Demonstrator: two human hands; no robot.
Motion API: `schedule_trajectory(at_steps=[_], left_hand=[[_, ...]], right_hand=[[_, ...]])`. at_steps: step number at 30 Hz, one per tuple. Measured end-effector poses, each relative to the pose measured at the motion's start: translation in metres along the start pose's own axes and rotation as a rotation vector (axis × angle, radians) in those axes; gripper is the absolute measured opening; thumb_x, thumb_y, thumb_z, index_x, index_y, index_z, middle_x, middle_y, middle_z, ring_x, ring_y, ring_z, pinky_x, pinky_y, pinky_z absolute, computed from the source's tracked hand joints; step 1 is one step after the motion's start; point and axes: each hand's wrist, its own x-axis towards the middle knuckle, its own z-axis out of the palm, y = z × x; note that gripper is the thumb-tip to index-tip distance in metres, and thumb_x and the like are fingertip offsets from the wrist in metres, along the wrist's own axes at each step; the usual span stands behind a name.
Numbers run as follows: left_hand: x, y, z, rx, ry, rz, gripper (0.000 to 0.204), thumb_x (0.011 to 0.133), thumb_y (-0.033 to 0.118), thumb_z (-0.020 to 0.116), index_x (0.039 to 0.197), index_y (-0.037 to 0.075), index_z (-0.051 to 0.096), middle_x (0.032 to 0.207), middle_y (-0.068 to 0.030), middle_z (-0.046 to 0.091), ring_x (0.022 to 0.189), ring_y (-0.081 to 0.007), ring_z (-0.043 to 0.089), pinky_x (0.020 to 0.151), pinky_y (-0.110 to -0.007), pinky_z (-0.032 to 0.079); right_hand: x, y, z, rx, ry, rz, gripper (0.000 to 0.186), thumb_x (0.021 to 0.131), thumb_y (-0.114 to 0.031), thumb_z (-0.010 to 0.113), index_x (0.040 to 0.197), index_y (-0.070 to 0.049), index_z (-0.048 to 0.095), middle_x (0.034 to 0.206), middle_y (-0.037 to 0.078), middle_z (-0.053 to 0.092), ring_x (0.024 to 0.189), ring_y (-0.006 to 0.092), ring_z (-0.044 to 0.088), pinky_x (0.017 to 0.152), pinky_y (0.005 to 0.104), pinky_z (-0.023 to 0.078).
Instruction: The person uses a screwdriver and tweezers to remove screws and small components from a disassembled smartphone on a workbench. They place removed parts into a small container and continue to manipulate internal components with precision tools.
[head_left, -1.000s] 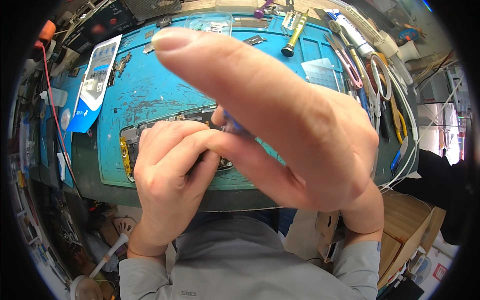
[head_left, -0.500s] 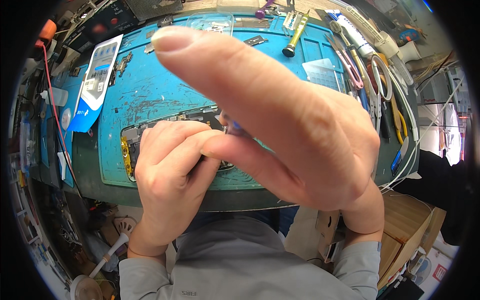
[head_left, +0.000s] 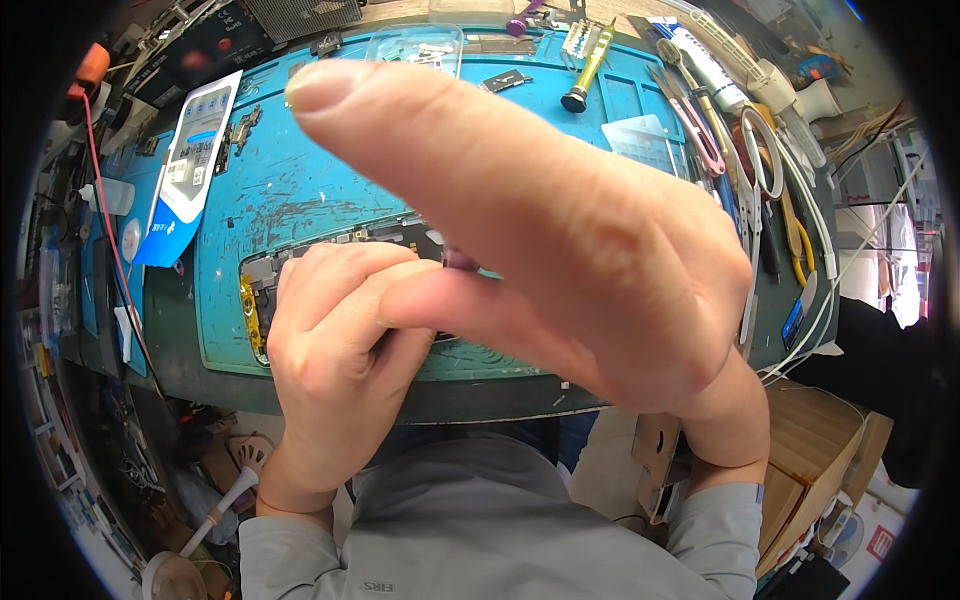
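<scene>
Two bare hands are at work over an opened electronic device (head_left: pixel 265 271), which lies on the blue mat (head_left: pixel 300 190) near the close edge of the bench (head_left: pixel 220 391).

Progress: judged under way and unfinished. The device is open; the visible part of its interior is exposed, with a yellow strip (head_left: pixel 250 306) along its left end. No cover is seen over that part. The remainder lies beneath the hands, so which pieces there are fixed or free cannot be determined. Loose small boards (head_left: pixel 241 132) and a dark flat part (head_left: pixel 507 80) lie apart from the device, farther up the mat.

Hands: the left hand (head_left: pixel 335 310) rests over the device, fingers bent and close together; whether they grip anything cannot be told. The right hand (head_left: pixel 610 260) has one finger extended well away from the thumb, which touches the left hand. A small purplish item (head_left: pixel 459 260) shows between finger and thumb; whether it is held cannot be confirmed.

Markings: print and a small label appear on the white-and-blue package (head_left: pixel 190 160), at left. Pale print appears on the black box (head_left: pixel 190 55), and small lettering on the grey shirt (head_left: pixel 450 530). None is transcribed here.
</scene>
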Motion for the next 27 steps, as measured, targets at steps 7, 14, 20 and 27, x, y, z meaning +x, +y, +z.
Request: schedule_trajectory(at_steps=[7, 14, 20, 27], left_hand=[[0.001, 0.001, -0.002, -0.014, -0.019, -0.019, 0.021, 0.079, 0.002, 0.086, 0.098, 0.007, 0.077, 0.098, -0.0062, 0.074, 0.089, -0.0281, 0.068, 0.079, -0.039, 0.048], [-0.001, 0.002, -0.001, -0.01, -0.022, -0.045, 0.02, 0.082, 0.001, 0.086, 0.099, 0.006, 0.077, 0.099, -0.0053, 0.075, 0.089, -0.026, 0.068, 0.079, -0.038, 0.047], [0.003, 0.001, 0.001, -0.017, 0.006, -0.017, 0.021, 0.082, 0.001, 0.085, 0.101, 0.007, 0.078, 0.099, -0.0046, 0.076, 0.09, -0.0255, 0.069, 0.08, -0.037, 0.047], [0.001, 0.001, 0.0, -0.041, -0.01, -0.014, 0.021, 0.081, 0.002, 0.085, 0.099, 0.008, 0.077, 0.1, -0.0036, 0.075, 0.091, -0.026, 0.068, 0.081, -0.038, 0.047]], right_hand=[[-0.008, 0.001, 0.005, -0.024, 0.0, -0.001, 0.053, 0.078, -0.009, 0.078, 0.13, -0.006, 0.076, 0.065, -0.002, 0.041, 0.05, 0.0124, 0.049, 0.043, 0.0302, 0.043], [-0.006, 0.0, 0.005, 0.045, -0.07, 0.038, 0.055, 0.082, -0.005, 0.078, 0.135, 0.003, 0.07, 0.088, 0.006, 0.057, 0.061, 0.0162, 0.061, 0.053, 0.0303, 0.051], [0.004, -0.001, -0.02, 0.061, -0.321, 0.066, 0.052, 0.092, -0.005, 0.081, 0.138, 0.013, 0.064, 0.135, 0.021, 0.075, 0.08, 0.0215, 0.076, 0.066, 0.031, 0.061], [-0.003, 0.003, -0.009, 0.017, -0.193, 0.064, 0.067, 0.078, -0.013, 0.075, 0.145, -0.013, 0.071, 0.069, -0.003, 0.045, 0.057, 0.0129, 0.056, 0.05, 0.0306, 0.047]])
